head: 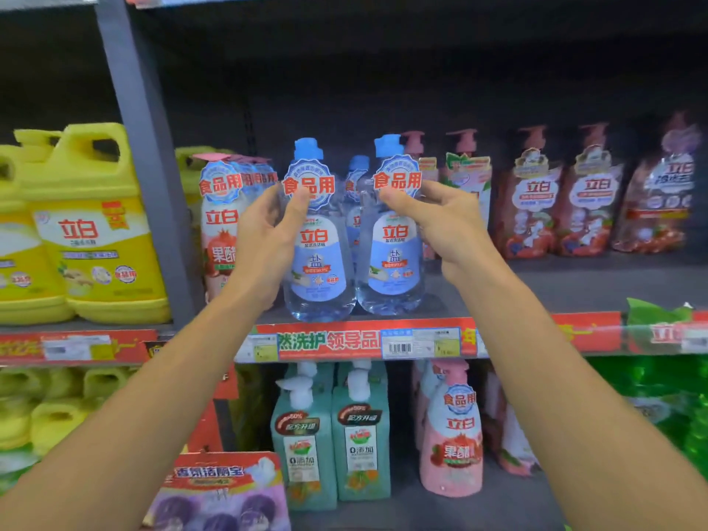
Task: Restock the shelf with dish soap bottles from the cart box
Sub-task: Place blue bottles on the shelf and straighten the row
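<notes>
Facing you is the grey shelf (536, 289), the landmark for everything below; its front edge carries a red price strip (356, 341). On the shelf board to the left of its upright post (145, 166) stand yellow jugs (95, 231). To the right along the same board stand dark red pump pouches (555, 201). Below the shelf stand two teal pump bottles (333, 438) and a pink bottle (452, 442). At the front edge of the shelf, just above the price strip, two clear dish soap bottles with blue caps stand upright, side by side and touching or nearly so. Your left hand (268, 231) curls round the left bottle (318, 243), thumb on its front below the neck tag. Your right hand (440, 220) grips the right bottle (394, 239) at the shoulder, thumb pressed at the lower edge of its round tag. More blue-capped bottles (356, 185) stand behind the pair, deeper on the shelf.
</notes>
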A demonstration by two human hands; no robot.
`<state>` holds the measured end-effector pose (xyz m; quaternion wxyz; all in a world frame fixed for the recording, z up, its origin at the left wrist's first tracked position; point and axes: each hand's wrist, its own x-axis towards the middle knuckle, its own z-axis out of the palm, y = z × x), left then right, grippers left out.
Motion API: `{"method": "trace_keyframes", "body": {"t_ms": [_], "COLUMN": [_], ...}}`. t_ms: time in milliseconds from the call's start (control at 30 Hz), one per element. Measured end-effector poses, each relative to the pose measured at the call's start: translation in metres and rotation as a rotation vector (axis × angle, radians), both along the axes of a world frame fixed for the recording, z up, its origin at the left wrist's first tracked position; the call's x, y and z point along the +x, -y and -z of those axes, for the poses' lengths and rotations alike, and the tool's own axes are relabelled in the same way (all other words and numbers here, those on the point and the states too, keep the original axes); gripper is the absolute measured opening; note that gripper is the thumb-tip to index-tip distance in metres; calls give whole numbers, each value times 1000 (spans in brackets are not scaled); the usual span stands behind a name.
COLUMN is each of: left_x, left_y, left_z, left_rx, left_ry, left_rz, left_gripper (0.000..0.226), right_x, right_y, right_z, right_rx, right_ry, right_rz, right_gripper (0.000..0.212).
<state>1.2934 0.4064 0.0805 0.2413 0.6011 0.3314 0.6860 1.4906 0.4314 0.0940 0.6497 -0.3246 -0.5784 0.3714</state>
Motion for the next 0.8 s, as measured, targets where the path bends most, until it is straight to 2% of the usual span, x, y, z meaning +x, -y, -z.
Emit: {"method": "trace_keyframes", "body": {"t_ms": [400,467,600,800], "left_x": [-5,-6,-8,-7], "left_y": [-12,-14,-18,-19], "left_z": [1,1,4,10], "left_rx": [-8,-10,-44,-58], "left_ry": [-27,-15,11,-4], "left_rz": [-112,-106,-95,-71], "left_gripper": [35,37,43,30], "right_x": [-11,-13,-17,-18], "right_y": [-3,-3,-3,6], "right_z": [11,16,26,30], "right_rx": [15,51,87,95], "right_ry": [52,82,153,235], "right_rz": [29,73,199,267], "right_gripper": [14,23,52,52]}}
